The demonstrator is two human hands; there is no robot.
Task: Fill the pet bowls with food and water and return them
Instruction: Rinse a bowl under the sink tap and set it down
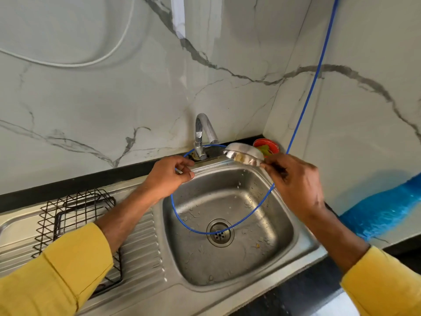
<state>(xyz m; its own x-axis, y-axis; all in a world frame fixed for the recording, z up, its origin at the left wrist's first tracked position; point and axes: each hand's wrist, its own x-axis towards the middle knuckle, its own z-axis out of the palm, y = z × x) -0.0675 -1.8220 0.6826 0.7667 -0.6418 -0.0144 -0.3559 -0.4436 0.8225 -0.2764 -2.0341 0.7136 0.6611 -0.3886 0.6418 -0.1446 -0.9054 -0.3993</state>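
A small steel pet bowl [243,154] is held tilted above the back right of the steel sink [282,201], with pale food bits stuck to it and drops falling from it. My right hand [293,179] pinches the bowl's rim. My left hand [173,174] is at the sink's back left edge, fingers closed on a thin blue tube [175,208] that loops over the basin. A chrome tap [202,133] stands behind, between both hands; no stream shows from its spout.
A dark wire rack [75,215] sits on the ribbed drainboard at the left. A red container [267,145] stands in the back right corner. Blue plastic film [382,210] lies on the right counter. Marble walls close the back and right. The drain [220,232] is mid-basin.
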